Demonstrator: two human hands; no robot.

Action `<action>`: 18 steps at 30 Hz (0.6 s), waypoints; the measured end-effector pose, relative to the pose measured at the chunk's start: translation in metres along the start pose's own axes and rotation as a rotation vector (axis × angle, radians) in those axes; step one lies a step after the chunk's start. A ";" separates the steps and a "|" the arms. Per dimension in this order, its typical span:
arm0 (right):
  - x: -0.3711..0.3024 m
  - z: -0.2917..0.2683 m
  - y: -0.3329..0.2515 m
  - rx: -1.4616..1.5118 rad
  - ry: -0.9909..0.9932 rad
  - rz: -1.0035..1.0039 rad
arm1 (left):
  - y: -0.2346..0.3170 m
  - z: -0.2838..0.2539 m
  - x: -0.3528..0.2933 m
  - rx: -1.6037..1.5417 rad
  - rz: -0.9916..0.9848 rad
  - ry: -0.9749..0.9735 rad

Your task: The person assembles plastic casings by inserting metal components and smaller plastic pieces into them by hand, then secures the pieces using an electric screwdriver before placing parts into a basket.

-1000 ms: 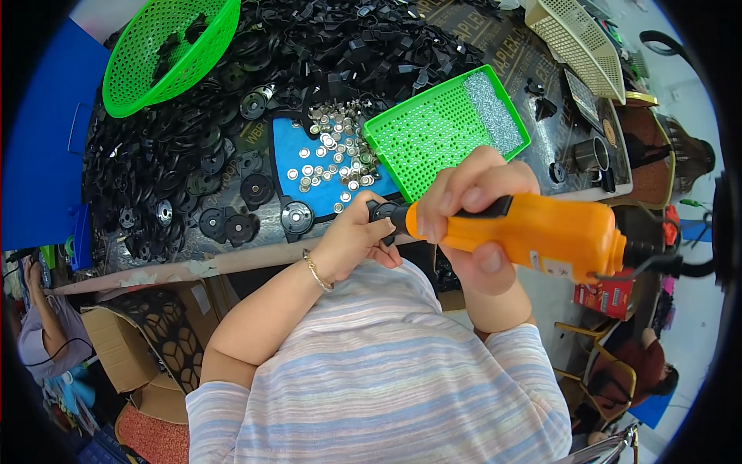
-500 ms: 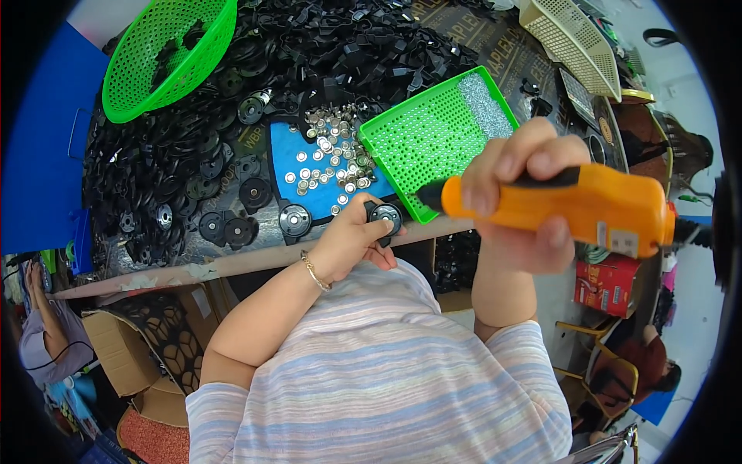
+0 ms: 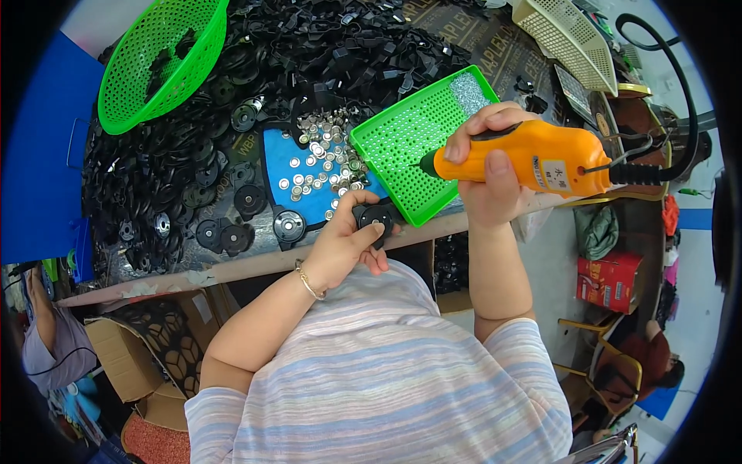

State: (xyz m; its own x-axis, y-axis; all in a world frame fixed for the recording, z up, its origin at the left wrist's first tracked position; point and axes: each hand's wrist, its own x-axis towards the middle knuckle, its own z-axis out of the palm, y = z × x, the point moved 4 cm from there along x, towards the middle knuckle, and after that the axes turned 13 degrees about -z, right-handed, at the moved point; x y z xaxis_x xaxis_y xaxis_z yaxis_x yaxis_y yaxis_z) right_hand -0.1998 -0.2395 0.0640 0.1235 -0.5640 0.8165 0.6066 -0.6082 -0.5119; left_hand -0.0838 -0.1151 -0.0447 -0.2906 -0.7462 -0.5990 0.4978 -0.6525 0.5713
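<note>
At the table's near edge my left hand (image 3: 334,251) is closed round a round black plastic part (image 3: 378,221) with a metal centre, the thumb resting on its face. My right hand (image 3: 495,174) grips an orange electric screwdriver (image 3: 568,151), raised over the green tray and lying almost level. Its dark nose points left, apart from the black part, and a black cable (image 3: 684,100) runs from its back end. Beyond my left hand, shiny metal discs (image 3: 328,155) lie loose on a blue mat (image 3: 278,158). Another black part with a metal disc (image 3: 288,226) sits to the left.
A green perforated tray (image 3: 379,133) holds small silver pieces (image 3: 469,94) in its far corner. Heaps of black plastic parts (image 3: 154,178) cover the table's left and back. A green basket (image 3: 116,97) stands far left, a cream basket (image 3: 572,39) far right. Other people sit nearby.
My right hand and the screwdriver have dropped away from the camera and shifted a little left, bringing the cable into view. My left hand still holds the black part, its thumb across the face.
</note>
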 end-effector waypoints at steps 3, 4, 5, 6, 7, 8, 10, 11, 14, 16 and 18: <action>-0.002 -0.001 0.003 -0.010 0.008 -0.004 | -0.002 -0.001 -0.001 0.005 0.053 0.010; -0.002 -0.001 0.004 -0.016 0.009 -0.012 | -0.003 -0.001 0.000 0.014 0.044 -0.005; -0.002 -0.001 0.005 -0.015 0.009 -0.011 | -0.004 -0.001 0.000 0.023 0.035 -0.020; -0.001 -0.001 0.005 -0.004 0.007 -0.007 | -0.004 -0.001 0.000 0.022 0.036 -0.019; -0.001 -0.001 0.005 0.007 0.005 -0.004 | -0.004 -0.001 0.000 0.027 0.035 -0.019; -0.001 -0.001 0.006 0.007 0.004 -0.003 | -0.004 -0.001 0.000 0.032 0.034 -0.018; -0.003 0.000 0.007 0.034 -0.005 0.030 | -0.003 -0.001 0.000 0.029 0.032 -0.037; -0.002 0.000 0.007 0.033 -0.006 0.030 | -0.003 -0.001 0.000 0.027 0.031 -0.055; -0.001 -0.001 0.006 0.004 0.020 0.043 | -0.003 0.002 -0.002 0.166 0.123 -0.055; 0.002 -0.003 0.001 0.011 0.032 0.016 | -0.003 0.001 -0.002 0.149 0.112 -0.059; 0.007 0.000 -0.011 0.117 0.069 0.045 | -0.004 0.001 -0.001 0.130 0.103 -0.060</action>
State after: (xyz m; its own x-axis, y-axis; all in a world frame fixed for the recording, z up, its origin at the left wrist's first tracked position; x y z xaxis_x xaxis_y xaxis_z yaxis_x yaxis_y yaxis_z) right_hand -0.2059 -0.2371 0.0751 0.1010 -0.6285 0.7712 0.6897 -0.5144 -0.5096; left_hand -0.0859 -0.1115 -0.0458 -0.2935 -0.8138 -0.5016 0.4189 -0.5811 0.6977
